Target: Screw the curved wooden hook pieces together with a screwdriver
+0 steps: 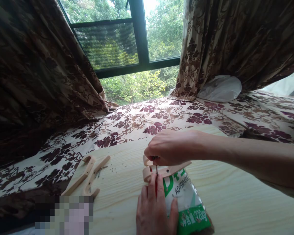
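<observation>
My right hand [165, 147] is closed around a screwdriver with a thin metal shaft [157, 169] pointing down; the handle is mostly hidden. Below it are pale curved wooden pieces [170, 171], one with a dark hole. My left hand [155, 204] reaches in from the front, its fingertips against the near wooden piece, on either side of the shaft's tip. Something narrow and red shows between its fingers, too hidden to name. Under the wooden pieces and the left hand is a green and white printed packet [183, 195]. The shaft's tip is hidden by the fingertips.
Two more curved wooden pieces [82, 176] lie to the left on the light wooden board [120, 209], with small screws [101, 168] and crumbs beside them. Beyond the board spreads a flowered cloth [137, 120]. A white plastic bag [220, 88] sits by the curtain [193, 52] below the window.
</observation>
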`<state>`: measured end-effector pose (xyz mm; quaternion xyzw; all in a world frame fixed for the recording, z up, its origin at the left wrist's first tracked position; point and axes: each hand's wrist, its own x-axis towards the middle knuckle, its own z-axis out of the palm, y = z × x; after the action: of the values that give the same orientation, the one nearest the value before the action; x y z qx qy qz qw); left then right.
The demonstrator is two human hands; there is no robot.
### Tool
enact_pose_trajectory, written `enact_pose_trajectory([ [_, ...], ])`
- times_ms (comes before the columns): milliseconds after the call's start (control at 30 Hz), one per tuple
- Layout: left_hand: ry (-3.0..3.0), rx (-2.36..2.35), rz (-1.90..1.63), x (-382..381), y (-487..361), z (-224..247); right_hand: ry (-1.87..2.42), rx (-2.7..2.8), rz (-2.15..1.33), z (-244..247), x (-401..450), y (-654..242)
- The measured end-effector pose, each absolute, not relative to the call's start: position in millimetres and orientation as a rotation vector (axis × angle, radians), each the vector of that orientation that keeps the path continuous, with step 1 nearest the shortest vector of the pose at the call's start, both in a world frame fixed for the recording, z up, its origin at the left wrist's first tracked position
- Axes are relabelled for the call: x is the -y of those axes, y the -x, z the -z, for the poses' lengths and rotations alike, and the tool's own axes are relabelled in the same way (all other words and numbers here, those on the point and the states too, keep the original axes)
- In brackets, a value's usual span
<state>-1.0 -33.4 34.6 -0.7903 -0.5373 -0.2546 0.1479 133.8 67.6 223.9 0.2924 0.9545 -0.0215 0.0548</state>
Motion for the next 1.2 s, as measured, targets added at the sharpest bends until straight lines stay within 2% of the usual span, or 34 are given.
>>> enact_pose_trajectory([
  [233,2.249,1.507,0.774,31.2,1.3,-32.6,-0.997,-2.871,-0.025,-222.1,-66.2,-133.6],
  [433,2.240,1.501,0.776,31.7,0.9,-33.5,-0.904,-2.922,0.081,-225.3,-65.7,-136.4],
  [700,2.269,1.526,0.745,33.1,1.4,-35.8,-1.011,-2.902,0.056,-221.0,-68.8,-135.1],
  [933,2.278,1.534,0.757,33.2,0.9,-36.9,-0.895,-2.785,-0.101,-224.2,-60.0,-136.5],
  [1033,2.262,1.525,0.774,32.7,1.4,-35.2,-0.891,-2.829,-0.053,-216.3,-56.6,-145.1],
  [1200,2.280,1.469,0.831,36.6,8.9,-31.3,-1.157,-2.926,0.084,-192.9,-43.2,-169.1],
])
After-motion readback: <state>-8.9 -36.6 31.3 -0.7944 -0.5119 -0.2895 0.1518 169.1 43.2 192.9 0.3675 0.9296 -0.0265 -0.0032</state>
